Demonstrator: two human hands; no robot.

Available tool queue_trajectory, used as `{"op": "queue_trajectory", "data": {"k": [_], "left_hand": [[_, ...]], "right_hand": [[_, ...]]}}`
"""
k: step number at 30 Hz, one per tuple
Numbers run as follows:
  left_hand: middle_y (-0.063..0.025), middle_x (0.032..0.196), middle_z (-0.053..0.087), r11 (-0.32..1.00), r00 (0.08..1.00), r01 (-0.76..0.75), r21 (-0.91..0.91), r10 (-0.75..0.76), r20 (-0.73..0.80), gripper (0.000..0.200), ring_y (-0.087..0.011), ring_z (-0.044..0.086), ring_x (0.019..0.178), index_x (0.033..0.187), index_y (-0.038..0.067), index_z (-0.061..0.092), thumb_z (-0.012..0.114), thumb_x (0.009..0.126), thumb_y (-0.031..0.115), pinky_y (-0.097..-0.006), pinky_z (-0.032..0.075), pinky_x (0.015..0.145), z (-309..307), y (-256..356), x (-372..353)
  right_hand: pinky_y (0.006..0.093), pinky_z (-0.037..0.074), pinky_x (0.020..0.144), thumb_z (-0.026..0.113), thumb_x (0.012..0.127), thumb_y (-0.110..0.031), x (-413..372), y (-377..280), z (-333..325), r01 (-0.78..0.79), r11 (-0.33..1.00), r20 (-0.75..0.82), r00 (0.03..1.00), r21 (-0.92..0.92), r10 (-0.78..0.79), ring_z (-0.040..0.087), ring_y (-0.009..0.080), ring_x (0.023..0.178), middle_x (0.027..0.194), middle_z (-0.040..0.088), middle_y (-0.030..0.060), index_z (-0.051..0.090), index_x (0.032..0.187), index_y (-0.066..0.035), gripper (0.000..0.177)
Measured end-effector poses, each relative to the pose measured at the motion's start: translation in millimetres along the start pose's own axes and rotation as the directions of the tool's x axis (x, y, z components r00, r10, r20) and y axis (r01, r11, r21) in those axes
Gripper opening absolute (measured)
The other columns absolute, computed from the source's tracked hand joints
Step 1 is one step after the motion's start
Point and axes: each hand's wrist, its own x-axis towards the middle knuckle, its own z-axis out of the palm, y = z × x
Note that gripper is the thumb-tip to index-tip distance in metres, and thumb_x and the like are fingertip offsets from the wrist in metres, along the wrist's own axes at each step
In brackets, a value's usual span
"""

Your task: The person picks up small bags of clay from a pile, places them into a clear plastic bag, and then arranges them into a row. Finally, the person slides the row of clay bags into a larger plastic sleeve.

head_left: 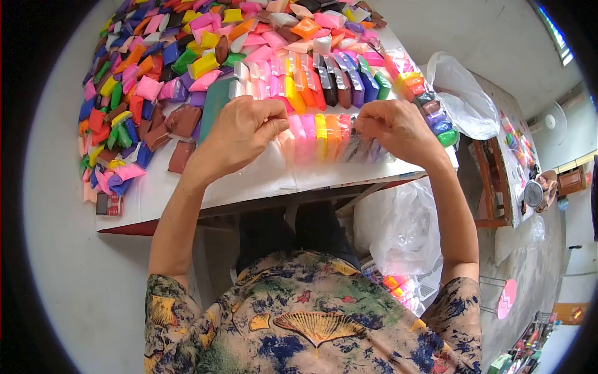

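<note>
Both hands are raised over the near edge of the table. My left hand [252, 128] is closed, fingers pinched at the left end of a clear bag [321, 138] that holds a row of pink, yellow, orange and dark packets. My right hand [389, 128] is closed in a pinch at the bag's upper right. Just beyond the bag stands a row of coloured packets [293, 93], from white and pink through yellow, orange and black to green. A dark green block [215, 103] lies left of that row, partly behind my left hand.
A large heap of coloured packets [202, 65] covers the table's far and left parts. Another filled bag [430, 109] lies at the right edge, beside crumpled clear plastic [461, 93]. Below the table hangs a clear plastic bag [402, 227]. A pink stool [506, 299] stands at right.
</note>
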Motion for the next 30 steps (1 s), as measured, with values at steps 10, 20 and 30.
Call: {"op": "queue_trajectory", "data": {"k": [10,20,30], "left_hand": [[-0.0164,0.068,0.060,0.993,0.994,0.101,0.058,-0.099,-0.041,0.027,-0.0277,0.058,0.064,0.078,-0.004,0.062,0.062,0.084,0.022,-0.0408,0.045,0.063,10.6,5.1,2.2],[-0.0199,0.070,0.064,0.933,0.965,0.227,0.279,-0.254,0.063,0.022,-0.0371,0.063,0.068,0.073,-0.003,0.061,0.061,0.077,0.019,-0.0452,0.048,0.066,14.4,6.2,20.1],[-0.0119,0.096,0.060,0.653,0.958,-0.152,0.742,0.281,-0.050,0.023,-0.0268,0.057,0.102,0.102,0.009,0.066,0.063,0.079,0.009,-0.0387,0.044,0.086,43.6,24.3,4.0]], "right_hand": [[0.0434,0.050,0.066,0.068,0.083,-0.026,9.9,2.1,2.0,-0.026,0.995,0.049,0.998,-0.094,0.031,0.065,0.0359,0.067,0.067,0.065,0.0192,0.066,0.073,0.001,0.029],[0.0423,0.053,0.071,0.074,0.075,-0.028,20.9,-9.3,-0.3,-0.099,0.967,0.126,0.983,-0.234,0.132,0.069,0.0342,0.072,0.069,0.068,0.0188,0.074,0.071,-0.003,0.026],[0.0387,0.049,0.063,0.080,0.072,-0.036,27.9,-7.1,1.3,-0.124,0.943,0.124,0.978,-0.308,0.169,0.066,0.0243,0.063,0.063,0.066,0.0138,0.072,0.067,-0.001,0.036]]}}
